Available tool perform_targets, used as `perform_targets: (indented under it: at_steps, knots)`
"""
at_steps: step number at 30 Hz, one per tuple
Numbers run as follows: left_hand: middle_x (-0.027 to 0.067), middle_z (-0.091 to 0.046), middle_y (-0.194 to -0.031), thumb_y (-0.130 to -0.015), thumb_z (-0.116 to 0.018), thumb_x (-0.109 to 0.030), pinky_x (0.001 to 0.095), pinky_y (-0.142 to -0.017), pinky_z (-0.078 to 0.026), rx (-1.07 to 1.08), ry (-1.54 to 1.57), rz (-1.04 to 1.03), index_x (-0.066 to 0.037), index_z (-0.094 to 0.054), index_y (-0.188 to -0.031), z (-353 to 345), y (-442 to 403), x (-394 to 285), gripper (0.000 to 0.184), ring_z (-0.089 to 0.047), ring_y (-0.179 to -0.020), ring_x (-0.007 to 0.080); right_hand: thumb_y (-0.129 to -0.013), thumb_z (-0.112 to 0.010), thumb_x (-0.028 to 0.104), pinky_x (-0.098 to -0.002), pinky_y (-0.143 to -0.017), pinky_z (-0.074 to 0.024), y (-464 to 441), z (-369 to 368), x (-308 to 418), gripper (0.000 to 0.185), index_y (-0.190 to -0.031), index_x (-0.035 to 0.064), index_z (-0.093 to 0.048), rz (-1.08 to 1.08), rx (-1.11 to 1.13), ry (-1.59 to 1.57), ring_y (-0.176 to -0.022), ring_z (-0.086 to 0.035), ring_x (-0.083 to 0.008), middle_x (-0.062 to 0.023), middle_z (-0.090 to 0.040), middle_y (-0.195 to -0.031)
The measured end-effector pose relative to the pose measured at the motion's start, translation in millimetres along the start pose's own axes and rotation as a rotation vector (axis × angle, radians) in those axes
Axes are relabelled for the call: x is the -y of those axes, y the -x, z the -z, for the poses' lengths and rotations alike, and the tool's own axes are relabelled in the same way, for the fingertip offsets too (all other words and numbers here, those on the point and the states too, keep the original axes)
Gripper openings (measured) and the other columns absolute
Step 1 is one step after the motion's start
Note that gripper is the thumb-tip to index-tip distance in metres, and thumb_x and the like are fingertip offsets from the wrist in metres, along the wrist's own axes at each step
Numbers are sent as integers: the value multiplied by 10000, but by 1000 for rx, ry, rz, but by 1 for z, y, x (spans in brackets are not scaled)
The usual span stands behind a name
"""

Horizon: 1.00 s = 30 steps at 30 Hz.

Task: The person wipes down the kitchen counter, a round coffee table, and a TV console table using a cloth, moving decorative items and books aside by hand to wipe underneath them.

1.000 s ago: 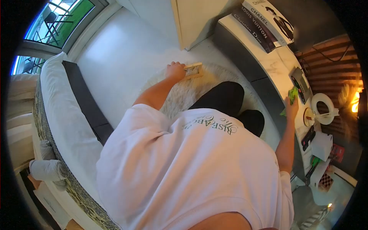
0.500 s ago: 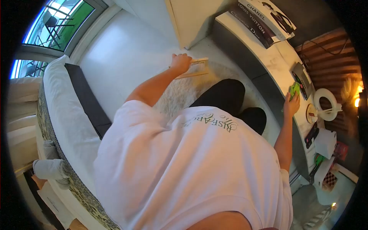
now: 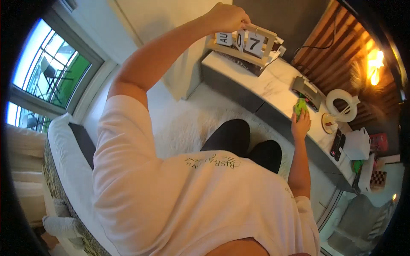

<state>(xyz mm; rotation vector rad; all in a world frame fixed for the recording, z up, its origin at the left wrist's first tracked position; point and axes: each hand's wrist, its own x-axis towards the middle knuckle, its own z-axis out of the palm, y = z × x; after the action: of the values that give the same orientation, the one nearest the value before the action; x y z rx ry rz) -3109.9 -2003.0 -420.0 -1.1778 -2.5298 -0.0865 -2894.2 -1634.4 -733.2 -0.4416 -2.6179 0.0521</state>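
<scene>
My left hand [image 3: 228,18] grips the top bar of a wooden block calendar [image 3: 252,41] that shows "AU", "0" and "7". The calendar is raised in front of a stack of books [image 3: 239,62] at the far end of the marble-topped console [image 3: 273,81], hiding most of them. On the console's front part, my right hand [image 3: 301,121] is closed on a green cloth [image 3: 300,106]. A grey router-like box [image 3: 307,91] lies just beyond the cloth.
Right of my right hand are a reed diffuser [image 3: 329,123], a white ring-shaped vase [image 3: 341,105], black remotes [image 3: 338,144] and a white box [image 3: 357,144]. A fluffy rug [image 3: 179,128] lies by my knees. A white sofa [image 3: 72,158] is at left.
My left hand has lifted the calendar from low over the rug up to the books, its number face now visible. My right hand still has the cloth on the console; the view has shifted.
</scene>
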Motion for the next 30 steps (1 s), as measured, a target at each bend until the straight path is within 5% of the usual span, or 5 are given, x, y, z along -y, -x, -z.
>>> perform_targets:
  at_steps: [9, 15, 18, 30]
  knots:
    - [15, -654, -932, -866, -536, -295, 421, -718, -468, 8, -264, -16, -243, -671, -1042, -59, -130, 24, 228, -633, -899, 213, -888, -490, 382, -501, -1067, -217, 0, 4, 3, 540, -1312, 55, -418, -32, 26, -35, -1289, -327, -341, -200, -393, -1360]
    - [3, -670, -950, -782, -551, -182, 485, -769, -422, -140, -163, -16, -250, -694, -948, -98, -147, 34, 229, -640, -892, 227, -880, -508, 359, -508, -1064, -214, 0, 6, 4, 528, -1302, 52, -427, -29, 16, -42, -1287, -327, -342, -196, -395, -1360]
    - [-7, -664, -985, -783, -543, -169, 485, -790, -411, 101, -153, 73, -252, -692, -974, -100, -159, 33, 256, -630, -928, 221, -881, -503, 364, -504, -1063, -215, 0, 5, 6, 528, -1302, 54, -427, -38, 20, -23, -1290, -323, -340, -193, -395, -1361]
    - [-10, -658, -994, -783, -550, -159, 530, -824, -384, 56, -145, 61, -268, -685, -986, -128, -161, 40, 267, -619, -958, 223, -886, -497, 363, -499, -1072, -196, -2, 7, 7, 528, -1311, 60, -417, -58, 67, -31, -1298, -312, -336, -191, -383, -1369]
